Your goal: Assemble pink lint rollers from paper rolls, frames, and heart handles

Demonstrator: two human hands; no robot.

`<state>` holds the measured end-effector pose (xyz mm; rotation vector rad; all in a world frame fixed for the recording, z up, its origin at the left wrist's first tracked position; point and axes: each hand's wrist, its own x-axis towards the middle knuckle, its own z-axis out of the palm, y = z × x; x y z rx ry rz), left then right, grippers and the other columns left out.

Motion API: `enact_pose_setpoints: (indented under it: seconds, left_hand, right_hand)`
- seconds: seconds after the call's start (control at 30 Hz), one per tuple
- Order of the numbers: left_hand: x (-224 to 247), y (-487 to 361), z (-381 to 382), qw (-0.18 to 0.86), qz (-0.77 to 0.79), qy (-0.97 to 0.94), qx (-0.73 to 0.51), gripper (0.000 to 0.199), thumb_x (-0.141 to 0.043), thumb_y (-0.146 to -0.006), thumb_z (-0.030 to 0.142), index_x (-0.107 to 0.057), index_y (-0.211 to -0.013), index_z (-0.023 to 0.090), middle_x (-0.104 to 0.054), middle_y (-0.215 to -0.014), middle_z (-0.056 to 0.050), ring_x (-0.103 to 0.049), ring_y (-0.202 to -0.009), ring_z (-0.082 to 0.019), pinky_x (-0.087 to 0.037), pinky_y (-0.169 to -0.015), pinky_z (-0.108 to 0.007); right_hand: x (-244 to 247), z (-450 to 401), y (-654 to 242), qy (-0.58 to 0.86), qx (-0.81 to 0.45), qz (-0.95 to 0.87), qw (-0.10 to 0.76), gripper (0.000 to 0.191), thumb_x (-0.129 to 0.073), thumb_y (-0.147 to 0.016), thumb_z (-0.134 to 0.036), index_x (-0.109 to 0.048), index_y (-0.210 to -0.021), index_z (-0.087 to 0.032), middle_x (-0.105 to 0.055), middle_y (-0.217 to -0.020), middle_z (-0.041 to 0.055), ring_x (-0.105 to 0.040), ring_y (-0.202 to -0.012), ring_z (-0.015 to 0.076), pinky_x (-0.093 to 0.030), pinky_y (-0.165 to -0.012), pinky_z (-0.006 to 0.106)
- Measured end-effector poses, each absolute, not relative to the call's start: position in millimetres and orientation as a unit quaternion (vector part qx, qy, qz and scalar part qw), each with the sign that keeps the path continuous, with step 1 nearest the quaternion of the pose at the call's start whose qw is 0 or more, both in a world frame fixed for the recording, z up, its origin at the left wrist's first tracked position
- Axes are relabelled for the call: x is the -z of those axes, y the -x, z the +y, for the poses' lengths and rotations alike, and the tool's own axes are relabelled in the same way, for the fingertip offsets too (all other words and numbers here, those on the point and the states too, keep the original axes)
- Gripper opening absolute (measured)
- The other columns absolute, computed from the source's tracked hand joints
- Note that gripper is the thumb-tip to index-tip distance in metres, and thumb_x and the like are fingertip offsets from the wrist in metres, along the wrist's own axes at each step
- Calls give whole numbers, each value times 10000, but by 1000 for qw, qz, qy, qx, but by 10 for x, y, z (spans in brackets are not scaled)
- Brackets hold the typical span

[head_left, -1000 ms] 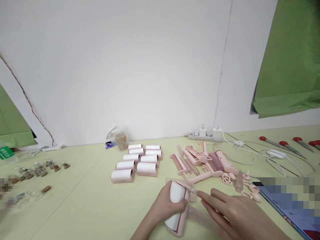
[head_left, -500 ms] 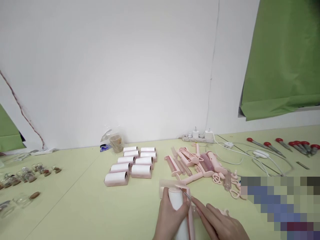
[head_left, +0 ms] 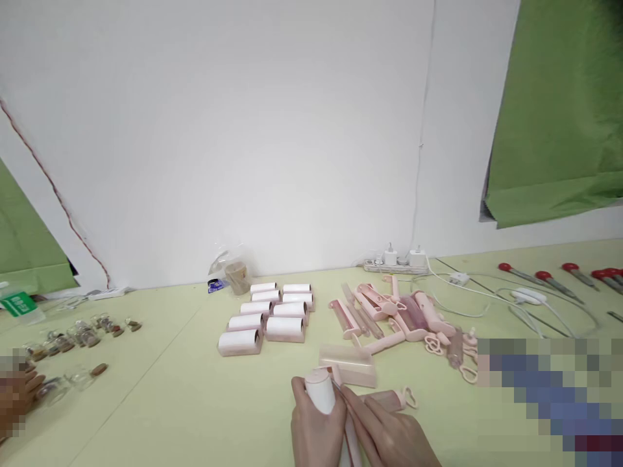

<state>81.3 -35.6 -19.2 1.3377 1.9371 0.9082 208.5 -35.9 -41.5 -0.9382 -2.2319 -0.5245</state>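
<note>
In my left hand (head_left: 315, 431) is a lint roller, its white paper roll (head_left: 321, 394) standing on end, pink cap upward, with fingers wrapped round it. A pink plastic frame (head_left: 351, 441) runs along its right side. My right hand (head_left: 392, 433) pinches a thin metal tool (head_left: 335, 384) whose tip meets the frame by the roll's upper end; most of the tool is hidden by the fingers. Just beyond lies a clear pinkish cover (head_left: 348, 364). A small translucent pink roller piece with a loop (head_left: 387, 400) rests behind my right hand.
White rolls in pink cases (head_left: 239, 340) stand in two columns ahead. Pink frames and covers (head_left: 384, 311) are heaped right of them. Beyond are a power strip (head_left: 389, 266), cables and red-handled tools (head_left: 549, 279). Small corked glass bottles (head_left: 85, 332) and another person's hand (head_left: 22, 395) are at left.
Both hands and the lint roller have shifted slightly left and closer together, uncovering the clear cover and the looped piece. The view has turned left; another person's hand now shows at the left edge.
</note>
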Motion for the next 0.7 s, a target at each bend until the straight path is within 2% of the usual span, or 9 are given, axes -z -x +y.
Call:
enact_pose_setpoints:
  seconds: [0.13,0.23,0.3,0.4,0.5,0.57,0.7]
  left_hand:
    - [162,-686,-326,298,734,-505,-343,189,-427,-752,361,-287,-783,239,-590,-756,-31,-586,-719,-203,-404,-614,-278]
    - [119,-558,-275,265,747,-518,-321,211,-397,-763,420,-307,-796,232,-586,-773,-33,-578,-718,-208,-392,-594,-278]
    - [57,-506,-222,234,748,-551,-288,217,-387,-764,428,-334,-824,227,-589,-746,-24,-575,-698,-210,-373,-564,-266]
    - [-63,-527,-96,153,728,-623,-242,228,-426,-749,394,-405,-900,225,-601,-768,-21,-570,-747,-212,-338,-546,-244]
    - [-141,-630,79,52,680,-694,-233,223,-488,-716,326,-473,-920,236,-610,-838,-14,-548,-840,-205,-321,-549,-228]
    - [-142,-695,199,2,643,-729,-233,203,-516,-699,298,-507,-894,240,-613,-844,-6,-540,-855,-195,-321,-548,-222]
    - [-58,-726,352,-50,608,-761,-219,215,-559,-668,277,-532,-879,245,-607,-817,0,-537,-829,-189,-333,-547,-224]
  right_hand:
    - [414,-339,-2036,430,74,-850,295,359,-278,-827,-147,-559,-1050,-149,-679,-676,35,-629,-511,159,-449,-427,220]
    - [380,-338,-2094,467,-28,-834,293,301,-326,-844,-197,-605,-949,-243,-694,-706,-6,-651,-587,162,-470,-485,211]
    - [305,-334,-2190,488,-85,-812,309,277,-366,-839,-236,-635,-895,-276,-699,-695,-24,-648,-572,160,-481,-501,214]
    - [130,-303,-2370,501,-141,-769,371,259,-416,-823,-321,-656,-913,-281,-706,-705,-17,-647,-576,169,-509,-522,232]
    - [-33,-248,-2500,486,-159,-743,432,271,-447,-811,-358,-651,-966,-268,-705,-845,0,-654,-759,191,-529,-637,253]
    - [-83,-205,-2533,479,-167,-743,436,272,-454,-815,-348,-643,-992,-264,-698,-893,3,-645,-811,191,-527,-675,256]
    - [6,-132,-2519,489,-160,-731,447,290,-444,-816,-365,-656,-978,-252,-711,-796,10,-656,-760,198,-536,-633,254]
